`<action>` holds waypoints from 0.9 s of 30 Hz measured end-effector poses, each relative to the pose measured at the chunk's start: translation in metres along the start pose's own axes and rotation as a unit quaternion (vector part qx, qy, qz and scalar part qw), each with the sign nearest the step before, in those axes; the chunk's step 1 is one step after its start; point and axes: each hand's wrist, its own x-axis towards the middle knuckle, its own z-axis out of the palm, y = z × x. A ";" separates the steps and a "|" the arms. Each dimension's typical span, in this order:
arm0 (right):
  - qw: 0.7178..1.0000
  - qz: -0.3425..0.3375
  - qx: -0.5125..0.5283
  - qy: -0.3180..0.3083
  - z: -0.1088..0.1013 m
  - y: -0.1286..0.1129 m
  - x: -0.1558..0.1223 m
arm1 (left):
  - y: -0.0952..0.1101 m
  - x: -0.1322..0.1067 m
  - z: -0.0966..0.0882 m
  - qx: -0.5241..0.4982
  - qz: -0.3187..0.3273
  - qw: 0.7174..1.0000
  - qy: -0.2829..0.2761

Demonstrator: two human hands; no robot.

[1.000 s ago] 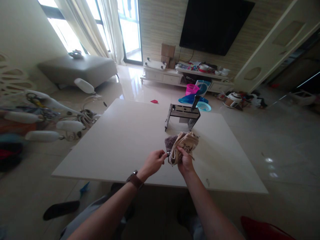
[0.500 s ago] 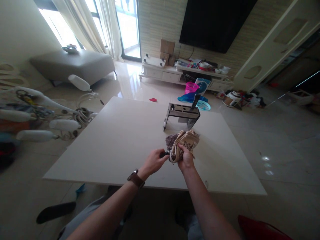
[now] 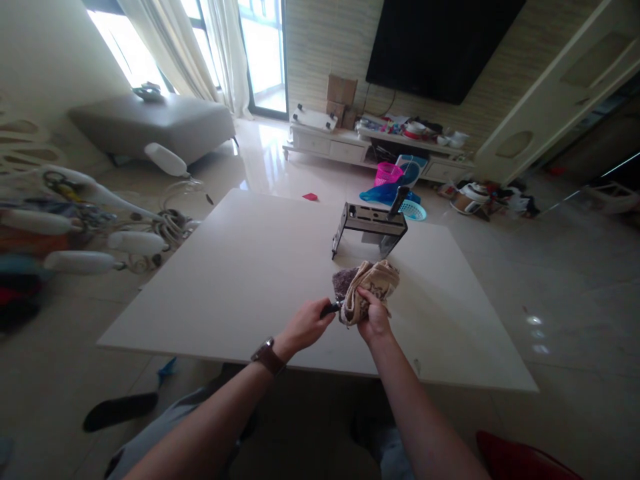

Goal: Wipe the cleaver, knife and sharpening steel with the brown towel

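Observation:
My left hand [image 3: 306, 326] is closed around a small dark handle [image 3: 331, 309] whose far end disappears into a folded cloth. A brown watch sits on that wrist. My right hand [image 3: 374, 319] grips the beige and brown patterned cloth [image 3: 371, 287] bunched over the hidden end of the tool, just above the white table [image 3: 250, 267]. Both hands meet near the table's front edge. Behind the cloth stands a dark metal knife rack [image 3: 369, 225] with one black-handled knife [image 3: 398, 201] in it.
A grey sofa [image 3: 155, 127] stands at the back left. A low white TV cabinet [image 3: 350, 143] with clutter sits under a wall TV. Pink and blue baskets [image 3: 395, 183] lie on the glossy floor. White rods and cables [image 3: 100, 227] lie at the left.
My left hand has slid a little closer to the cloth, keeping hold of the dark handle. The head view shifted slightly; the cloth and rack stay where they were.

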 end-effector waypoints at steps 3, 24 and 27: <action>1.000 -0.006 -0.011 0.000 -0.008 -0.005 0.004 | 0.001 -0.002 -0.002 0.031 -0.005 0.999 -0.017; 0.996 -0.047 0.040 0.063 -0.021 -0.050 0.022 | 0.000 0.008 -0.015 0.088 -0.052 0.994 -0.036; 0.996 -0.038 0.041 0.064 -0.020 -0.053 0.022 | 0.004 0.007 -0.021 0.091 -0.036 0.995 -0.031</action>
